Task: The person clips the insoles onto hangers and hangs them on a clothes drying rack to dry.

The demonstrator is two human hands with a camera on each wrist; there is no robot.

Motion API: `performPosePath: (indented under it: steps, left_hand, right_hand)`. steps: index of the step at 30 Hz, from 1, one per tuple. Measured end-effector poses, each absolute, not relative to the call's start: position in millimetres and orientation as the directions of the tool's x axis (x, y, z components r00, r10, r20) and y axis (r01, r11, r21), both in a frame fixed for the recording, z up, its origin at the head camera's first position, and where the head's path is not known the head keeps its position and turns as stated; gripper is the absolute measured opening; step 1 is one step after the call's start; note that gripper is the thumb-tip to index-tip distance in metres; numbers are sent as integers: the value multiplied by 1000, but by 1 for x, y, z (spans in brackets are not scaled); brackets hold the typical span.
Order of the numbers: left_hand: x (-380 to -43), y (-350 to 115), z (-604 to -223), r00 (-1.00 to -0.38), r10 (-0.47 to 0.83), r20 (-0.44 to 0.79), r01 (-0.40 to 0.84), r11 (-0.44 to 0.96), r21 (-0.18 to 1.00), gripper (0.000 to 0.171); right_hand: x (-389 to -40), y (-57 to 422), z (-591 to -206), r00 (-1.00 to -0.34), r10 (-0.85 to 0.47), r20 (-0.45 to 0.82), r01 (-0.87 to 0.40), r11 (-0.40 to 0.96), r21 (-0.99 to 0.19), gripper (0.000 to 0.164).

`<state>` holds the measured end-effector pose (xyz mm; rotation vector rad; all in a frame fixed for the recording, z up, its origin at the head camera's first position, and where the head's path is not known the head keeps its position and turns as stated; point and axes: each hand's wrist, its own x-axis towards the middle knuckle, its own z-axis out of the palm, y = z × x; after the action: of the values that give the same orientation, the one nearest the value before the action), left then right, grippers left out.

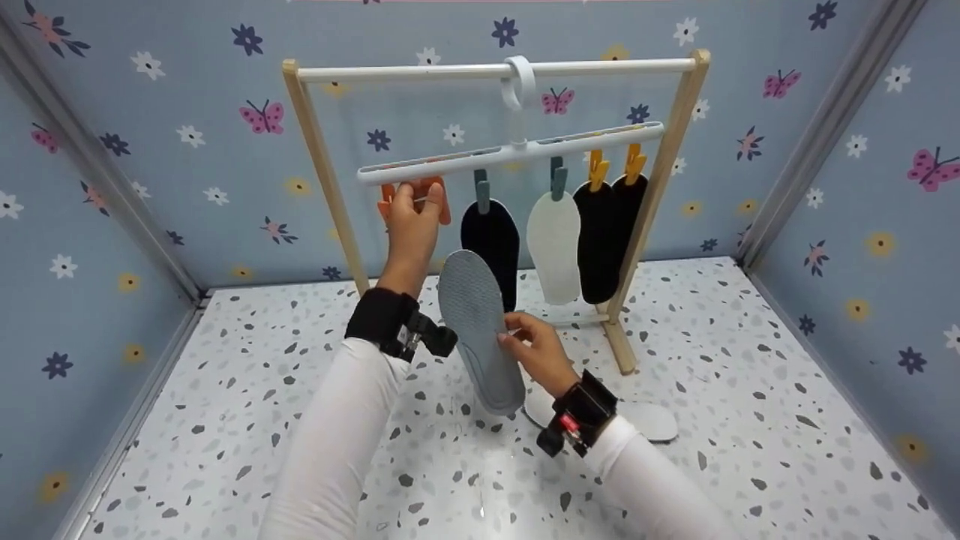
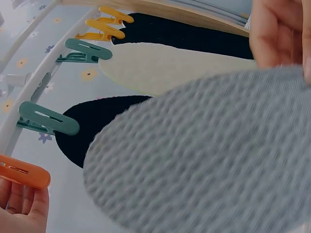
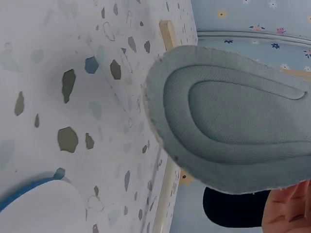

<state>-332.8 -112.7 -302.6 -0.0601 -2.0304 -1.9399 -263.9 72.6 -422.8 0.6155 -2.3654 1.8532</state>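
Note:
Reaching up to the left end of the white hanger (image 1: 465,159), my left hand (image 1: 414,225) pinches an orange clothespin (image 2: 24,171); a second orange clothespin (image 1: 385,201) hangs just left of the fingers. Between thumb and fingers, my right hand (image 1: 538,351) holds a grey insole (image 1: 480,330) by its right edge. The insole is tilted, toe end up, below and to the right of my left hand. Its textured toe fills much of the left wrist view, and the ridged heel (image 3: 233,114) shows in the right wrist view.
Green clothespins hold a black insole (image 1: 491,240) and a white insole (image 1: 555,247); yellow clothespins (image 1: 598,171) hold black insoles (image 1: 596,247) farther right. The hanger hangs from a wooden-legged rack (image 1: 322,157). White insoles (image 1: 651,421) lie on the speckled surface behind my right wrist.

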Motion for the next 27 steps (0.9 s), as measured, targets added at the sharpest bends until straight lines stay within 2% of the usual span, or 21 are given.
performPosePath:
  steps: [11, 20, 27]
  left_hand:
    - [-327, -112, -298, -938, -208, 279, 266, 87, 960, 29]
    - [-328, -113, -297, -944, -225, 240, 223, 101, 970, 31]
    - [-329, -113, -294, -936, -233, 264, 244, 111, 964, 31]
  right_hand:
    - [-265, 53, -408, -892, -284, 351, -411, 191, -891, 19]
    - [-271, 50, -402, -902, -266, 340, -392, 172, -904, 19]
    - [-273, 47, -397, -908, -265, 324, -377, 180, -909, 20]
